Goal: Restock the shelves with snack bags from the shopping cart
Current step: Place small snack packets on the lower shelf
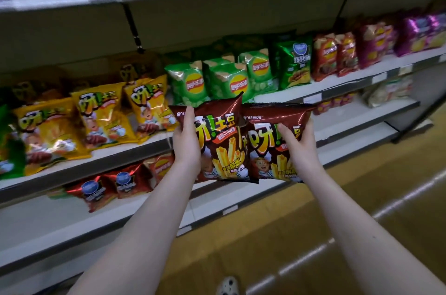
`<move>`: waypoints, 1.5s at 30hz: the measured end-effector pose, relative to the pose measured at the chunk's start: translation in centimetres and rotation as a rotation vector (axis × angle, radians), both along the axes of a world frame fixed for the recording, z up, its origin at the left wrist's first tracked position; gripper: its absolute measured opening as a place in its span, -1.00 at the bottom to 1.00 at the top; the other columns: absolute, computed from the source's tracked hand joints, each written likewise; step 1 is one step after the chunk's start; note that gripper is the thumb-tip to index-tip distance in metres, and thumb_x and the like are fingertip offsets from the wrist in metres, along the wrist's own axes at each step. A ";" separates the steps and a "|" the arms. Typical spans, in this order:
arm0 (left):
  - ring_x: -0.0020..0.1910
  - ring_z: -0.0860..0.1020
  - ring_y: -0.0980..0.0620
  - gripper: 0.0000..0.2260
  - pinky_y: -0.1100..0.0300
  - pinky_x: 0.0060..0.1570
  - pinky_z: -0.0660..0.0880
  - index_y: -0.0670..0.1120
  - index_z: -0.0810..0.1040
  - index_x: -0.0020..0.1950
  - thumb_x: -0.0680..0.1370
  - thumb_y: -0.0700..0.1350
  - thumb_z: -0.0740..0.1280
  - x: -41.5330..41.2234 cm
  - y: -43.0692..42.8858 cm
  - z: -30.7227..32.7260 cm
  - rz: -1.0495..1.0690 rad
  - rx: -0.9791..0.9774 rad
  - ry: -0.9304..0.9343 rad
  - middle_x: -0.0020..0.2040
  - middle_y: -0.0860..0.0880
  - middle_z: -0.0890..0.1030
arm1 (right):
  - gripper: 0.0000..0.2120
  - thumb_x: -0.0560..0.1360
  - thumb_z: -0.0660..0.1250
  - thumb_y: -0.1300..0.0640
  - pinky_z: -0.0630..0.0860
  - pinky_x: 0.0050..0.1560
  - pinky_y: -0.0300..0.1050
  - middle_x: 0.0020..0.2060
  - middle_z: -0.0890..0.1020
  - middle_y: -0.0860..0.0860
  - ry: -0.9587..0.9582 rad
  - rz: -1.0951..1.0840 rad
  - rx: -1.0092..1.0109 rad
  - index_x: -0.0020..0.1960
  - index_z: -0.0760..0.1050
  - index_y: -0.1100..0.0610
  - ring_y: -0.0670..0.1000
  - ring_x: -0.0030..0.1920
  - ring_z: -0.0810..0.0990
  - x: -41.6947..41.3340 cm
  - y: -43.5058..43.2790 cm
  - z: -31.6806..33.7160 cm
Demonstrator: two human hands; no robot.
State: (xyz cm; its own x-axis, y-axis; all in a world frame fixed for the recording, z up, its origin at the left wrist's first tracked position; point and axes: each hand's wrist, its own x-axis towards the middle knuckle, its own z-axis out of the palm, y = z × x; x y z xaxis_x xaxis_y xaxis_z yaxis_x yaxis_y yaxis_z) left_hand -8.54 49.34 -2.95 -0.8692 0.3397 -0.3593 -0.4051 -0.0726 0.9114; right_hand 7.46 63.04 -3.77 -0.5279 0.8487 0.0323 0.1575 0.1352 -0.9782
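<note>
Snack bags (224, 145) (265, 150) in both curled hands (187, 144) (299, 147)

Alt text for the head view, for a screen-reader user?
A person holds up two brown snack bags side by side before a store shelf, the left hand gripping the left brown bag and the right hand the right brown bag. On the shelf behind stand yellow bags, green bags and red bags.
</note>
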 end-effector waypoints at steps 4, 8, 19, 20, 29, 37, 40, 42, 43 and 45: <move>0.18 0.57 -0.07 -0.03 -0.12 0.27 0.41 0.03 0.40 0.38 0.12 0.57 0.29 -1.3 4.1 -0.3 -0.101 -0.005 0.003 0.21 -0.03 0.61 | -0.44 0.49 0.35 -0.06 0.45 0.12 -0.17 0.16 0.49 -0.14 0.028 0.019 -0.009 0.39 0.17 -0.04 -0.13 0.15 0.50 -1.0 4.1 -0.6; 0.27 0.45 -0.02 -0.08 -0.09 0.36 0.27 0.02 0.25 0.48 0.24 0.43 0.40 -1.4 7.0 0.2 -0.201 -0.021 -0.023 0.31 0.04 0.50 | -0.48 0.50 0.35 0.05 0.42 -0.07 -0.36 0.05 0.48 -0.24 0.033 0.059 0.002 0.35 0.17 -0.05 -0.28 0.04 0.47 -1.7 8.0 -1.6; 0.13 0.60 -0.12 -0.14 -0.10 0.21 0.48 -0.05 0.37 0.32 0.05 0.02 0.56 2.8 11.5 -6.3 -0.129 -0.077 -0.026 0.15 -0.08 0.63 | 0.07 0.26 0.44 -0.31 0.28 0.42 0.08 0.44 0.32 0.02 -0.086 0.290 -0.101 0.54 -0.04 0.06 0.04 0.42 0.31 -1.2 17.2 -8.3; 0.14 0.59 -0.11 -0.15 -0.12 0.22 0.47 -0.03 0.37 0.31 0.06 0.02 0.57 3.3 11.8 -7.6 -0.106 -0.083 -0.043 0.15 -0.06 0.63 | 0.10 0.24 0.43 -0.33 0.25 0.44 0.09 0.46 0.29 0.02 -0.103 0.317 -0.115 0.54 -0.06 0.06 0.04 0.44 0.28 -1.0 17.8 -9.4; 0.17 0.57 -0.08 -0.14 -0.16 0.28 0.42 0.02 0.35 0.32 0.07 0.08 0.58 2.6 12.7 -17.1 -0.043 -0.170 -0.058 0.16 -0.01 0.62 | -0.32 0.46 0.39 0.03 0.36 0.28 -0.09 0.14 0.48 -0.24 -0.160 0.384 -0.143 0.46 0.11 0.03 -0.11 0.21 0.43 -3.3 19.6 -19.4; 0.16 0.58 -0.06 -0.22 -0.15 0.22 0.47 0.07 0.36 0.30 0.15 0.04 0.60 -3.3 14.3 -29.0 -0.019 -0.148 -0.005 0.16 0.01 0.61 | -0.40 0.46 0.40 0.05 0.40 0.20 -0.13 0.11 0.49 -0.17 -0.096 0.381 -0.137 0.38 0.17 -0.03 -0.12 0.14 0.49 -9.4 21.4 -30.7; 0.12 0.57 0.03 -0.38 -0.01 0.14 0.50 0.07 0.38 0.30 0.32 -0.04 0.56 -5.5 15.7 -33.3 0.024 -0.151 0.085 0.13 0.06 0.61 | -0.42 0.45 0.41 0.04 0.41 0.19 -0.15 0.14 0.50 -0.14 -0.054 0.380 -0.087 0.36 0.19 -0.04 -0.13 0.16 0.50 -12.1 23.2 -35.0; 0.07 0.58 0.07 -0.44 0.09 0.04 0.50 0.05 0.39 0.30 0.36 -0.07 0.53 -6.9 16.5 -35.9 0.047 -0.151 0.141 0.10 0.07 0.62 | -0.43 0.45 0.41 0.04 0.41 0.19 -0.12 0.12 0.50 -0.13 -0.015 0.353 -0.066 0.35 0.19 -0.01 -0.10 0.16 0.49 -13.7 24.4 -37.3; 0.05 0.57 0.10 -0.46 0.15 -0.04 0.48 0.05 0.39 0.28 0.37 -0.07 0.53 -7.4 16.8 -36.9 0.058 -0.156 0.163 0.08 0.08 0.61 | -0.45 0.46 0.40 0.05 0.39 0.18 -0.12 0.09 0.50 -0.14 0.002 0.331 -0.054 0.33 0.19 0.01 -0.08 0.16 0.48 -14.4 25.0 -38.2; 0.06 0.56 0.09 -0.46 0.18 -0.06 0.46 0.06 0.38 0.28 0.38 -0.07 0.52 -8.8 17.5 -39.3 0.076 -0.147 0.217 0.09 0.08 0.61 | -0.47 0.46 0.40 0.07 0.37 0.15 -0.20 0.01 0.47 -0.21 0.041 0.295 -0.015 0.30 0.20 0.05 -0.09 0.12 0.48 -15.8 26.2 -40.5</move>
State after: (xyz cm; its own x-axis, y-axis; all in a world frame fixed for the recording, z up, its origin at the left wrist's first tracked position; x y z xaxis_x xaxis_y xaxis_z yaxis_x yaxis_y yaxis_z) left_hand -17.31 66.88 -42.29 -0.9523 0.2289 -0.2020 -0.1971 0.0440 0.9794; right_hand -8.36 89.21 -44.29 -0.7502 0.6595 0.0472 0.0742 0.1549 -0.9851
